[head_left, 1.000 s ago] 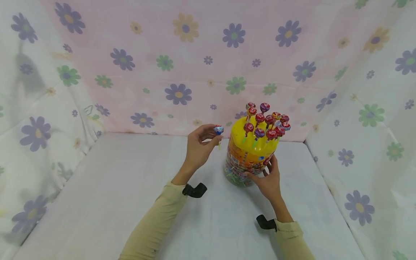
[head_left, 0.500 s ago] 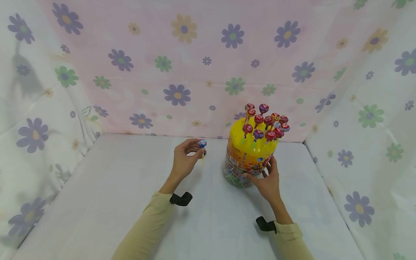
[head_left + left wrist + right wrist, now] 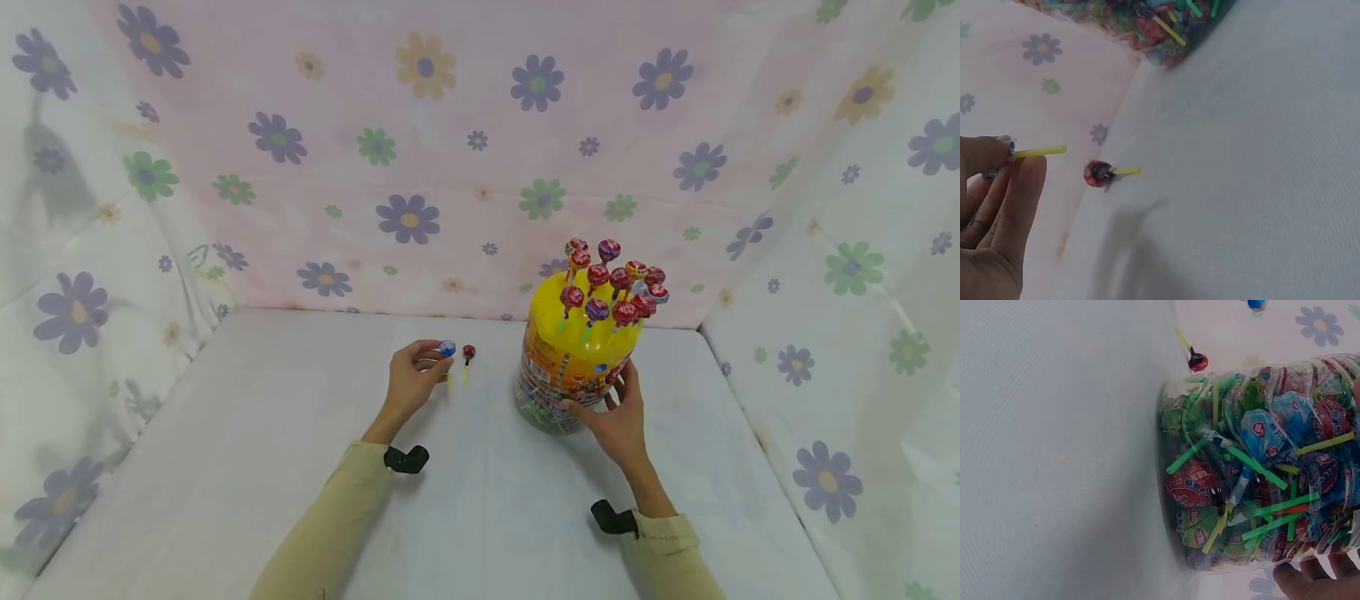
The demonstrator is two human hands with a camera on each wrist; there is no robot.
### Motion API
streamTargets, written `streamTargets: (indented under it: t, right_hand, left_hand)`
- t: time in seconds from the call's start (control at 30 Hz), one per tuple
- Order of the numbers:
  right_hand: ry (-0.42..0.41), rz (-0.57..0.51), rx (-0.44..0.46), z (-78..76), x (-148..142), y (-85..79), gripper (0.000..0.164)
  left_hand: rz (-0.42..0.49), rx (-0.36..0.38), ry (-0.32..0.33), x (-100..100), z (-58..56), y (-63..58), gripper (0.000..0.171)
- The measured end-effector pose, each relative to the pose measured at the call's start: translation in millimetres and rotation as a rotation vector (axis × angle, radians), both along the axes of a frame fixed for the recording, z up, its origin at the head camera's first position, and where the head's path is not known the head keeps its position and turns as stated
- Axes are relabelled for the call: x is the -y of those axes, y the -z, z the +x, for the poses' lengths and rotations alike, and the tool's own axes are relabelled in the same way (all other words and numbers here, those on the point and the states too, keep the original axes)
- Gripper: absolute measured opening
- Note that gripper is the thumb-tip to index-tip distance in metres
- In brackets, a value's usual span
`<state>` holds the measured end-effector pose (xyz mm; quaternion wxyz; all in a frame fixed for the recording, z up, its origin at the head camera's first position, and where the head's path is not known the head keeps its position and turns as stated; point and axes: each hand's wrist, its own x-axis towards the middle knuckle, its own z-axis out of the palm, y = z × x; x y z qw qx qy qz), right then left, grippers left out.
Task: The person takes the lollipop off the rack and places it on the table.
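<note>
My left hand (image 3: pixel 411 379) pinches a blue-wrapped lollipop (image 3: pixel 447 348) just under its head, its yellow stick (image 3: pixel 1041 151) pointing down in the head view. Right beside it, a dark red lollipop (image 3: pixel 468 351) with a yellow stick lies on the white table. My right hand (image 3: pixel 617 421) grips the lower right side of a big clear jar (image 3: pixel 1260 469) filled with wrapped lollipops. The jar has a yellow lid (image 3: pixel 551 308), and several lollipops (image 3: pixel 597 275), mostly red and purple, stand upright in it. Part of the right hand's fingers is hidden behind the jar.
White cloth covers the table (image 3: pixel 262 433). Behind it hangs a pink flowered curtain (image 3: pixel 337 167), with white flowered curtains (image 3: pixel 847 350) at both sides. A black wrist mount (image 3: pixel 407 459) sits on the left wrist and another mount (image 3: pixel 612 517) on the right.
My left hand has moved left and down, away from the jar, with the blue lollipop. The dark red lollipop has come into sight beside it. The right hand and jar stay put.
</note>
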<state>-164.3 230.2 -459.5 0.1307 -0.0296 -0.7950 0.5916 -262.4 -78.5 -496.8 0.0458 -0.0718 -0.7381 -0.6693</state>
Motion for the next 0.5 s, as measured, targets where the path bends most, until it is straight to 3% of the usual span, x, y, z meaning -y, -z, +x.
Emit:
streamTargets:
  t: [0.2, 0.5]
  right_hand:
    - [-0.002, 0.007, -0.019, 0.9, 0.9, -0.3, 0.098]
    - [0.000, 0.011, -0.036, 1.2, 0.5, -0.4, 0.097]
  left_hand:
    - [-0.041, 0.077, -0.026, 4.1, -12.2, 17.5, 0.031]
    - [-0.089, 0.080, -0.056, 1.4, -31.0, 29.6, 0.031]
